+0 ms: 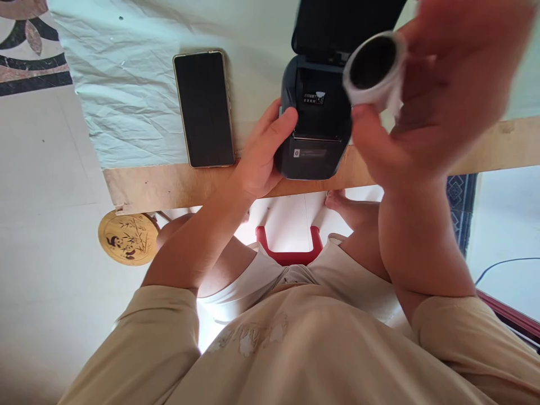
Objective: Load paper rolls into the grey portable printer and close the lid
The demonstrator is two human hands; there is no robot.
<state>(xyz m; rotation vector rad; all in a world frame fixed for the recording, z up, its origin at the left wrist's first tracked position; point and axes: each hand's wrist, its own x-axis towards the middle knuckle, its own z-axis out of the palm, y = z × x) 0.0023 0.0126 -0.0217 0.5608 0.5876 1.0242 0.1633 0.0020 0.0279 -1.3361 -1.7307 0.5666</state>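
Observation:
A dark portable label printer (314,121) is held over the table's front edge by my left hand (265,146), its thumb on the near left side. The printer's lid (343,25) stands open toward the back, so the hollow paper bay and a small printed sticker inside show. To the right, my right hand (439,95), smeared by motion, grips a white paper roll (375,67) with thumb and fingers. The roll's dark round core faces me, and it overlaps the printer's right edge from my viewpoint. I cannot tell whether the two touch.
A smartphone (205,109) with a dark screen lies left of the printer on the pale green cloth (139,124). The table's bare wooden edge (169,185) runs along the front. Below it are a round wooden stool (129,237) at left and a red seat frame (291,257) between my legs.

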